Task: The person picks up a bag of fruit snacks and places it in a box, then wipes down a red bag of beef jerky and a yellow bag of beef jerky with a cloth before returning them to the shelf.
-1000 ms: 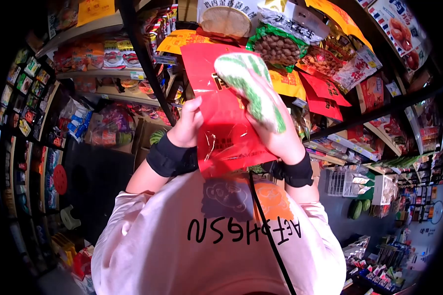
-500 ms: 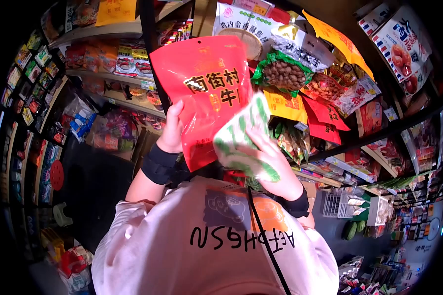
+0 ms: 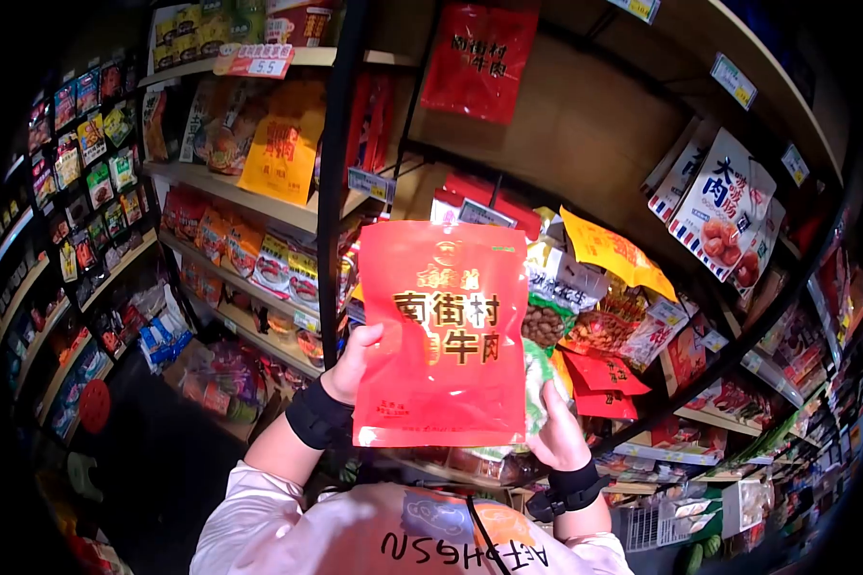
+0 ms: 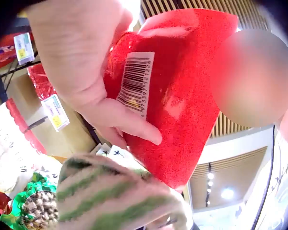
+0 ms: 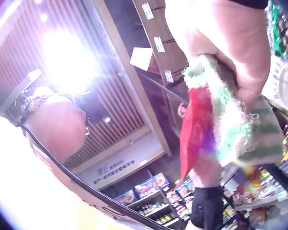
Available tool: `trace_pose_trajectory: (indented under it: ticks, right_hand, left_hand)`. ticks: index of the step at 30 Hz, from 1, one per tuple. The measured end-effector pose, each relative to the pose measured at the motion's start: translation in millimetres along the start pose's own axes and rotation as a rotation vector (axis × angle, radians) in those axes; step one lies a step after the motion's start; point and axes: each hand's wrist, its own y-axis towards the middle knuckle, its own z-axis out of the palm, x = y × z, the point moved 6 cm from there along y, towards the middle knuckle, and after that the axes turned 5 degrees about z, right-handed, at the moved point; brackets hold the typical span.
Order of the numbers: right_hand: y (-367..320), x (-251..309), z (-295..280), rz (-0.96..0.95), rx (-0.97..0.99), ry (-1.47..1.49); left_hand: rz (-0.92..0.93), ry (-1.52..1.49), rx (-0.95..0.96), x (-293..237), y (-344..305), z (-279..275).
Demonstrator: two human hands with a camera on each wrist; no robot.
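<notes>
A red beef packet (image 3: pixel 441 393) with dark and gold lettering stands upright before the chest, its front facing the head camera. My left hand (image 3: pixel 352 369) grips its left edge, thumb at the front; in the left wrist view its fingers (image 4: pixel 134 125) spread over the back beside a white barcode label (image 4: pixel 137 79). At the right edge my right hand (image 3: pixel 559 436) holds a green-and-white striped cloth (image 5: pixel 261 136) against the packet. The cloth bunches behind that edge, and the packet hides much of it in the head view.
Behind the packet is a shelf with a bag of nuts (image 3: pixel 545 326), yellow packets (image 3: pixel 618 254) and more red packets (image 3: pixel 604 383). Another red packet (image 3: pixel 479 62) hangs above, and white sausage bags (image 3: pixel 724 211) hang at right. A dark shelf post (image 3: pixel 340 172) rises left of centre.
The cloth has gone from the packet's front to behind its right edge. The packet has turned from tilted to upright, and the head view has risen toward the upper shelf.
</notes>
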Motion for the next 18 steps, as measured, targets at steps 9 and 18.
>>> trace_pose_trajectory:
  ticks: [9, 18]
  right_hand:
    - [26, 64, 69, -0.130, -0.060, -0.325]
    - [115, 178, 131, -0.401, 0.042, -0.519]
  left_hand:
    - [-0.035, 0.315, 0.141, -72, 55, 89]
    - [0.551, 0.904, 0.201, -190, 133, 135]
